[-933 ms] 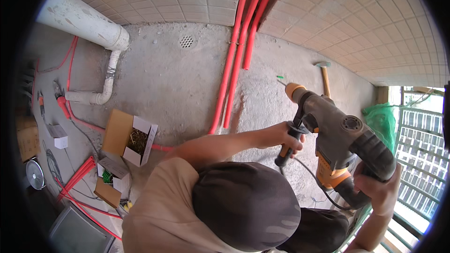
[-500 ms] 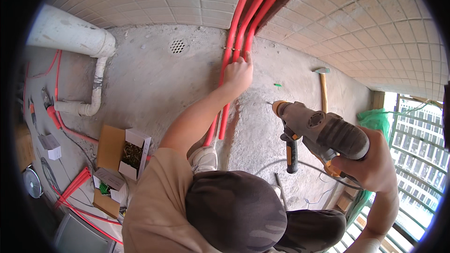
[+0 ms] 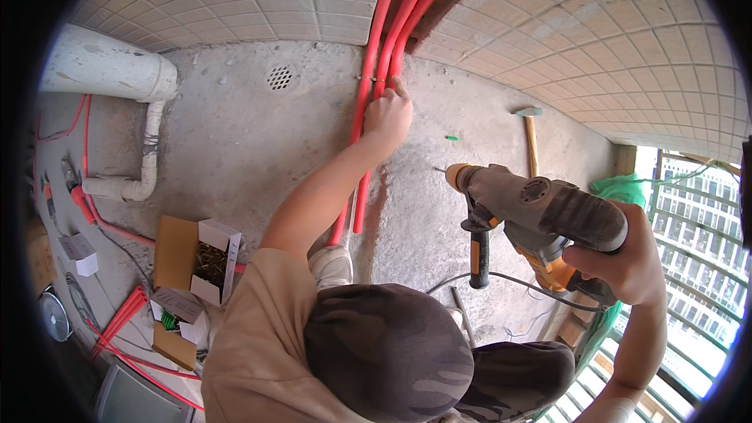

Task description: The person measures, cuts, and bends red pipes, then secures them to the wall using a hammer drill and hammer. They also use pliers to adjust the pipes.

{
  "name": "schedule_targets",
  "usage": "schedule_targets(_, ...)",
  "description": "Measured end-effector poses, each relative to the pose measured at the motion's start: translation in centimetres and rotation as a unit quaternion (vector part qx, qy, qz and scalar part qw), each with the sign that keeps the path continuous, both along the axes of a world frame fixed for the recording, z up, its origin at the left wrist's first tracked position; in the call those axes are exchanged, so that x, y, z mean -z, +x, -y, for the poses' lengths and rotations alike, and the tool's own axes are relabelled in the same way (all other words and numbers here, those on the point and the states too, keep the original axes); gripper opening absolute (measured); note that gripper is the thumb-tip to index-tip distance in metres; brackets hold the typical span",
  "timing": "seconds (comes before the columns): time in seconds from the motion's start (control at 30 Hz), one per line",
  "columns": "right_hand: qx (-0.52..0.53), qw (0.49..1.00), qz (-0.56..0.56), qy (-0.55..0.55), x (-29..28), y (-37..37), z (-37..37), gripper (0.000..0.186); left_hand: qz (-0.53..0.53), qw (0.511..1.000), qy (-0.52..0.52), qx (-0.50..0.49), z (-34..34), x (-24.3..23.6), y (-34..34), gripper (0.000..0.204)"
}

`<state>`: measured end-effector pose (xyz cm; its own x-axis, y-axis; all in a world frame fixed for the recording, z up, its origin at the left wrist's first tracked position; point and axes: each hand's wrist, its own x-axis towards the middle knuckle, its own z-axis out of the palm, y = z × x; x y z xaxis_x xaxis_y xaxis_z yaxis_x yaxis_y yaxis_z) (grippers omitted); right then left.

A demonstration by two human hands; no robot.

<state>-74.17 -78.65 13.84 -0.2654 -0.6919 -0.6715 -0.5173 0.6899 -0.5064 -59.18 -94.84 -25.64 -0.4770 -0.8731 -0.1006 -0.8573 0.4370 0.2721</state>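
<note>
Three red conduit pipes (image 3: 374,39) come down the corner between the walls and run along the concrete floor. My left hand (image 3: 389,117) is closed on them just below a wire tie, its index finger stretched along the right pipe; its other fingertips are partly hidden. My right hand (image 3: 627,254) grips the rear handle of a rotary hammer drill (image 3: 540,204), which is tilted with its thin bit toward the left. Whether the bit touches the floor I cannot tell. A small green wall plug (image 3: 451,138) lies between the pipes and a wooden-handled hammer (image 3: 533,141).
A round floor drain (image 3: 279,78) and a white drainpipe (image 3: 110,66) are at the far left. Open cardboard boxes (image 3: 176,254) hold small fasteners and green plugs. The drill's cable (image 3: 509,276) loops near my knees. Green netting (image 3: 619,188) hangs by the railing (image 3: 697,227) on the right.
The scene has shifted slightly left in the picture. My left hand stays on the pipes, and my right hand still holds the drill, now turned a little.
</note>
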Motion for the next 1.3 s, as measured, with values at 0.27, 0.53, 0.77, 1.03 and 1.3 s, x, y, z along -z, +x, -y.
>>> schedule_targets(0.27,-0.038,0.999,0.022,0.001,0.5,0.8,-0.4,0.026,0.007,0.999,0.028,-0.014,0.3,-0.3,1.1,0.063)
schedule_targets(0.53,0.020,0.999,0.031,0.007,-0.9,2.5,0.4,0.022,-0.319,0.842,0.431,-0.050,-13.1,-4.1,4.7,0.045)
schedule_targets(0.77,0.001,0.997,-0.043,-0.066,-3.9,5.2,4.0,0.018,-0.673,0.219,0.698,-0.110,-15.3,-13.3,1.8,0.032)
schedule_targets(1.03,-0.091,0.982,-0.077,-0.144,-2.4,6.3,11.4,0.023,-0.720,0.319,0.578,-0.215,-5.5,-14.4,2.8,0.023)
schedule_targets(1.3,-0.124,0.982,-0.091,-0.107,-0.8,7.1,15.4,0.029,-0.718,0.283,0.594,-0.229,-3.7,-12.7,1.9,0.024)
